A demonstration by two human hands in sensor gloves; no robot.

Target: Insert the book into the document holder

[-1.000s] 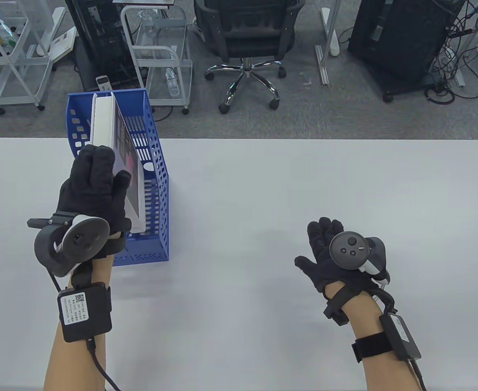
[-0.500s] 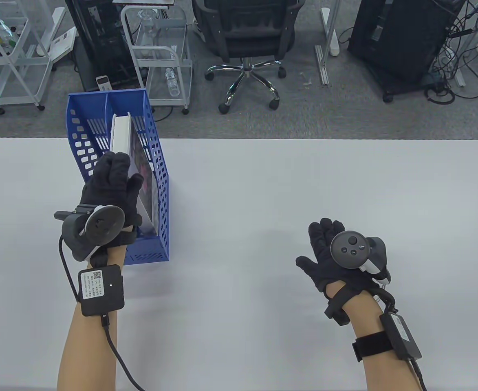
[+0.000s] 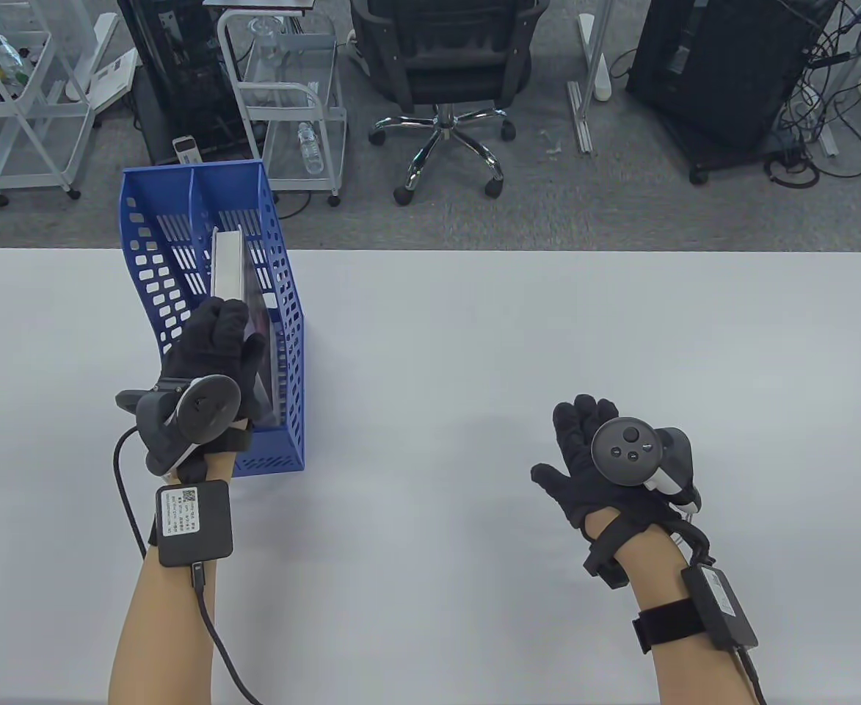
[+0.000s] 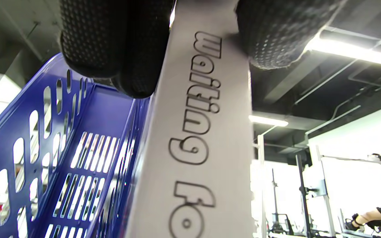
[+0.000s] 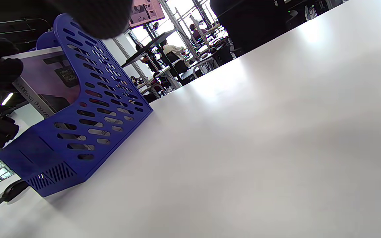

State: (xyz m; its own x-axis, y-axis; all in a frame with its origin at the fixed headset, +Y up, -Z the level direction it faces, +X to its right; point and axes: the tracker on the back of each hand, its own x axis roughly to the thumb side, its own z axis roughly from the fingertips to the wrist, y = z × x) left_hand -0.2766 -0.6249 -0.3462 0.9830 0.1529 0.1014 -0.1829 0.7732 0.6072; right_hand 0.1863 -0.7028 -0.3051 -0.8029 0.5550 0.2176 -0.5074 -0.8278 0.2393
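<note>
A blue perforated document holder (image 3: 289, 345) stands at the table's left, with two compartments. A white-spined book (image 3: 229, 266) stands upright in its right compartment, most of it below the rim. My left hand (image 3: 219, 345) grips the book's near edge, fingers on the left side and thumb on the cover. In the left wrist view the fingers (image 4: 117, 43) pinch the lettered spine (image 4: 200, 132) beside the holder's wall (image 4: 28, 132). My right hand (image 3: 584, 448) rests flat and empty on the table at the right. The right wrist view shows the holder (image 5: 88, 112) with the book (image 5: 41, 82) inside.
The white table (image 3: 518, 352) stretches between the holder and my right hand. Beyond its far edge are an office chair (image 3: 441, 66), white carts (image 3: 291, 103) and black equipment cases (image 3: 724, 66).
My left hand has lowered the book from above the holder down into its right compartment and moved right and nearer. The right hand has stayed put.
</note>
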